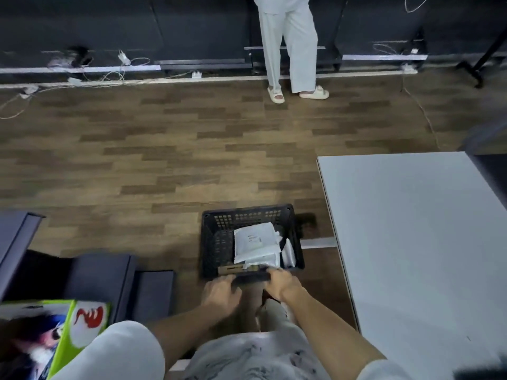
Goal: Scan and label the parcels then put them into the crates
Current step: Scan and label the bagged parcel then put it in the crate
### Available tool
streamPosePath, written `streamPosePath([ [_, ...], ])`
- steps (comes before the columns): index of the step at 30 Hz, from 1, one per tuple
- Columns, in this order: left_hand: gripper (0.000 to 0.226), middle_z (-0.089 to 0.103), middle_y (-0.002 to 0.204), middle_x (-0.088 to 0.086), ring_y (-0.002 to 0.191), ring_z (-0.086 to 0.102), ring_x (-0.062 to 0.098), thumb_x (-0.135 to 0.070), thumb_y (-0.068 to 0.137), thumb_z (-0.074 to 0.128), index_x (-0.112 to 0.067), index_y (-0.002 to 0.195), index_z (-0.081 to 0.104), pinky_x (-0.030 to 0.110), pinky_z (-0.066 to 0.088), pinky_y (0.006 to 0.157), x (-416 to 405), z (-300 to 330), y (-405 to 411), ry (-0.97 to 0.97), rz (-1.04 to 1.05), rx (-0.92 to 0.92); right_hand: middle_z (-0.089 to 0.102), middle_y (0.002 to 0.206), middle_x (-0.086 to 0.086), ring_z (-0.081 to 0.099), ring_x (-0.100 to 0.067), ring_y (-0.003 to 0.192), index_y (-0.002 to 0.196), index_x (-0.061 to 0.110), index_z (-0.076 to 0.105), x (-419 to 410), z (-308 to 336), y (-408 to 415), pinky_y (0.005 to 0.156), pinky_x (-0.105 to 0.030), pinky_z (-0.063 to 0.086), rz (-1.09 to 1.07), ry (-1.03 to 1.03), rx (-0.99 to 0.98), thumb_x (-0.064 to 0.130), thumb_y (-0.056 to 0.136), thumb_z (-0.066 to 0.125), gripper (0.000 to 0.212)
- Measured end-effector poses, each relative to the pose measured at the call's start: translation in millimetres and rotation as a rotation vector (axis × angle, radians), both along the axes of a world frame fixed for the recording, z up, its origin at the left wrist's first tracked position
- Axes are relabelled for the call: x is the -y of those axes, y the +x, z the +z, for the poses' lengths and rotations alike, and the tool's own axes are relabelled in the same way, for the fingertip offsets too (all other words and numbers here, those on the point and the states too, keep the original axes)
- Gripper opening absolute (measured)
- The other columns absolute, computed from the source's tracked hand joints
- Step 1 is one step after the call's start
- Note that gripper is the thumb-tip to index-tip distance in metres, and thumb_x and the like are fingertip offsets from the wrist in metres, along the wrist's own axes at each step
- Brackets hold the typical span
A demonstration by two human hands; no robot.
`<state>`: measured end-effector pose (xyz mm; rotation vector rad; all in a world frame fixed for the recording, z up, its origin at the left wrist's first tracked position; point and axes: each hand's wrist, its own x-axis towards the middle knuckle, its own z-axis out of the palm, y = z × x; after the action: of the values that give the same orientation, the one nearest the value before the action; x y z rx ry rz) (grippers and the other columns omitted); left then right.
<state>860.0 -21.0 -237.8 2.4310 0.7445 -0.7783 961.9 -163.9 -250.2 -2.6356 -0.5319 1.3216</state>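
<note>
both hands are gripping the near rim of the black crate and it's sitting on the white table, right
Not quite. The head view shows both hands, left hand and right hand, gripping the near rim of the black crate, but it sits on the wooden floor, beside the white table.

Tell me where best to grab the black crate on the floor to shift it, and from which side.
Take the black crate by its near short rim, coming from above on the wearer's side. That top edge is a graspable bar over perforated walls, and both the left hand and right hand already curl over it. White parcels fill the right side, so reaching inside is a poorer choice.
</note>
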Motion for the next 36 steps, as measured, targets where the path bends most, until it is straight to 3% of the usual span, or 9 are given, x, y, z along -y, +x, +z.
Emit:
streamPosePath([
  [5, 0.045, 0.053, 0.133, 0.006, 0.122, 0.050, 0.023, -0.036, 0.093, 0.046, -0.020, 0.135, 0.047, 0.030, 0.040, 0.103, -5, -10, 47, -0.038, 0.060, -0.015, 0.052, 0.134, -0.011, 0.048, -0.031, 0.124, 0.132, 0.018, 0.045, -6, -16, 50, 0.101, -0.039, 0.040, 0.035, -0.037, -0.030, 0.034, 0.095, 0.042, 0.041],
  [13, 0.028, 0.063, 0.109, 0.008, 0.103, 0.056, 0.026, -0.029, 0.090, 0.046, -0.015, 0.110, 0.059, 0.034, 0.040, 0.090, -41, -24, 94, -0.005, 0.084, 0.055, 0.052, 0.132, -0.011, 0.049, -0.032, 0.121, 0.131, 0.016, 0.046, -33, -38, 110, 0.095, -0.039, 0.042, 0.088, -0.063, -0.005, 0.034, 0.096, 0.042, 0.040],
  [19, 0.034, 0.062, 0.112, 0.007, 0.106, 0.055, 0.027, -0.031, 0.091, 0.044, -0.013, 0.116, 0.057, 0.036, 0.039, 0.092, -69, -54, 113, -0.003, 0.051, 0.074, 0.048, 0.134, -0.011, 0.045, -0.033, 0.125, 0.135, 0.015, 0.044, -60, -69, 133, 0.099, -0.039, 0.039, 0.073, -0.097, -0.026, 0.035, 0.096, 0.043, 0.044],
  [25, 0.041, 0.059, 0.124, -0.002, 0.116, 0.050, 0.019, -0.036, 0.089, 0.042, -0.026, 0.127, 0.051, 0.034, 0.036, 0.100, -87, -131, 125, -0.022, 0.054, 0.053, 0.047, 0.138, -0.013, 0.045, -0.033, 0.127, 0.140, 0.015, 0.040, -88, -148, 152, 0.104, -0.038, 0.037, 0.085, -0.118, -0.054, 0.035, 0.096, 0.045, 0.048],
  [30, 0.047, 0.048, 0.139, -0.001, 0.132, 0.038, 0.017, -0.032, 0.092, 0.046, -0.020, 0.138, 0.043, 0.031, 0.021, 0.112, -97, -224, 142, -0.032, 0.065, 0.053, 0.050, 0.135, -0.013, 0.048, -0.032, 0.124, 0.137, 0.012, 0.042, -98, -248, 164, 0.099, -0.037, 0.041, 0.083, -0.100, -0.024, 0.034, 0.095, 0.046, 0.047],
  [36, 0.055, 0.043, 0.145, 0.001, 0.138, 0.032, 0.020, -0.037, 0.091, 0.046, -0.020, 0.142, 0.039, 0.034, 0.020, 0.116, -107, -356, 138, -0.065, 0.091, -0.026, 0.045, 0.139, -0.014, 0.043, -0.033, 0.126, 0.141, 0.010, 0.038, -95, -372, 168, 0.102, -0.040, 0.037, 0.009, -0.071, -0.033, 0.033, 0.096, 0.045, 0.051],
])
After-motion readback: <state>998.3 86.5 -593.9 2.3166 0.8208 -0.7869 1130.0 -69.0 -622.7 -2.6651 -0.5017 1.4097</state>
